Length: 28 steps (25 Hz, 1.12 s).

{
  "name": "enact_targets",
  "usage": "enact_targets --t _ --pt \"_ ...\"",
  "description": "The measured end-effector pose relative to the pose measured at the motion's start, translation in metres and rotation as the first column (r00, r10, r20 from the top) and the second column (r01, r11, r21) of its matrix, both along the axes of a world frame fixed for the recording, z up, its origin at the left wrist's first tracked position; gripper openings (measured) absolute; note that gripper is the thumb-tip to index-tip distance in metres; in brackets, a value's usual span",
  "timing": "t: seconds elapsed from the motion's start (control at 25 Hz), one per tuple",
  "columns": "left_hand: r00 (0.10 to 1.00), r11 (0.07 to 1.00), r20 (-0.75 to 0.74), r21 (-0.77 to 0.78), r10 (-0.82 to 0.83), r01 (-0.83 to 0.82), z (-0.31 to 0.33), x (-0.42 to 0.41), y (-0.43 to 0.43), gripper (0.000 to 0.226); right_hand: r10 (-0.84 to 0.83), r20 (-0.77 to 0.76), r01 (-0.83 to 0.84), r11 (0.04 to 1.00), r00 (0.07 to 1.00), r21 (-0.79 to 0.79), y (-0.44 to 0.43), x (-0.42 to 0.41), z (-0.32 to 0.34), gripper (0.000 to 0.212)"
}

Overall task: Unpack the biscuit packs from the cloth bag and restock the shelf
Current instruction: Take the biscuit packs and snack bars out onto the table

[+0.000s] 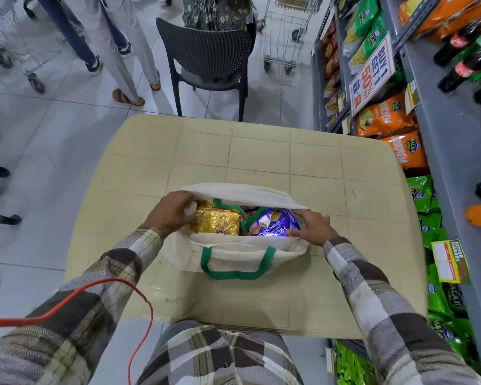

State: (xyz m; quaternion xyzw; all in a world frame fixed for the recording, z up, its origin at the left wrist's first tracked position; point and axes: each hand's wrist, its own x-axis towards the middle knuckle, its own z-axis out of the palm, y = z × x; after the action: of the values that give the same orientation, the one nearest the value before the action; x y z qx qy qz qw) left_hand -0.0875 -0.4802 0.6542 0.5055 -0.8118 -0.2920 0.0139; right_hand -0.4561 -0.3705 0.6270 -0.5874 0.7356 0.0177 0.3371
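Note:
A cream cloth bag (233, 257) with green handles lies on a beige plastic table (261, 157), its mouth spread wide. Inside I see a gold biscuit pack (217, 220) on the left and a purple biscuit pack (272, 222) on the right. My left hand (172, 211) grips the bag's left rim, fingers beside the gold pack. On the other side my right hand (314, 225) holds the right rim, fingertips touching the purple pack. The shelf (450, 151) stands along the right.
The grey shelf rack holds orange and green snack bags, dark bottles and a "Buy 1 Get 1" sign (372, 73). A black chair (208, 59) stands beyond the table. People's legs and shopping trolleys (286, 31) fill the far floor. A red cable (100, 295) crosses my left sleeve.

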Motion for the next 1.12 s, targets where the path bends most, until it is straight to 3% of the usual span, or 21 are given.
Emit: enact_targets --t 0.12,0.24,0.4,0.6,0.68,0.8,0.92,1.04,1.12 --pt "0.998 0.989 0.034 -0.134 -0.058 0.062 0.007 -0.019 0.004 0.034 -0.005 -0.123 -0.008 0.995 0.992 -0.103 -0.004 0.013 0.003 0.033" --pt "0.969 0.964 0.051 -0.103 -0.240 0.244 0.009 -0.044 0.014 0.036 0.000 -0.073 -0.007 0.994 0.997 -0.106 -0.007 0.033 0.001 0.026" --pt "0.912 0.901 0.043 -0.142 -0.409 0.410 0.005 -0.081 0.031 0.037 -0.113 -0.052 0.108 0.990 0.992 -0.089 -0.016 0.049 -0.006 0.046" --pt "0.908 0.869 0.005 -0.288 -0.419 0.403 -0.003 -0.109 0.045 0.008 -0.232 -0.218 0.229 0.973 0.948 -0.042 -0.021 0.059 -0.014 0.086" --pt "0.870 0.820 0.097 -0.300 -0.483 0.488 -0.014 -0.116 0.058 0.013 -0.311 -0.214 0.314 0.949 0.926 -0.024 -0.018 0.060 -0.017 0.102" --pt "0.804 0.774 0.250 -0.229 -0.539 0.590 -0.028 -0.122 0.075 0.020 -0.357 -0.175 0.381 0.915 0.918 0.134 -0.016 0.053 -0.019 0.116" --pt "0.792 0.787 0.245 -0.144 -0.559 0.600 -0.036 -0.124 0.084 0.023 -0.306 -0.160 0.330 0.932 0.938 0.150 -0.015 0.046 -0.016 0.105" --pt "0.791 0.788 0.220 -0.125 -0.570 0.603 -0.040 -0.123 0.091 0.027 -0.232 -0.079 0.239 0.967 0.969 0.087 -0.014 0.053 -0.009 0.064" --pt "0.807 0.804 0.209 -0.124 -0.552 0.582 -0.041 -0.123 0.091 0.034 -0.199 0.034 0.197 0.979 0.979 0.051 -0.012 0.059 -0.004 0.049"
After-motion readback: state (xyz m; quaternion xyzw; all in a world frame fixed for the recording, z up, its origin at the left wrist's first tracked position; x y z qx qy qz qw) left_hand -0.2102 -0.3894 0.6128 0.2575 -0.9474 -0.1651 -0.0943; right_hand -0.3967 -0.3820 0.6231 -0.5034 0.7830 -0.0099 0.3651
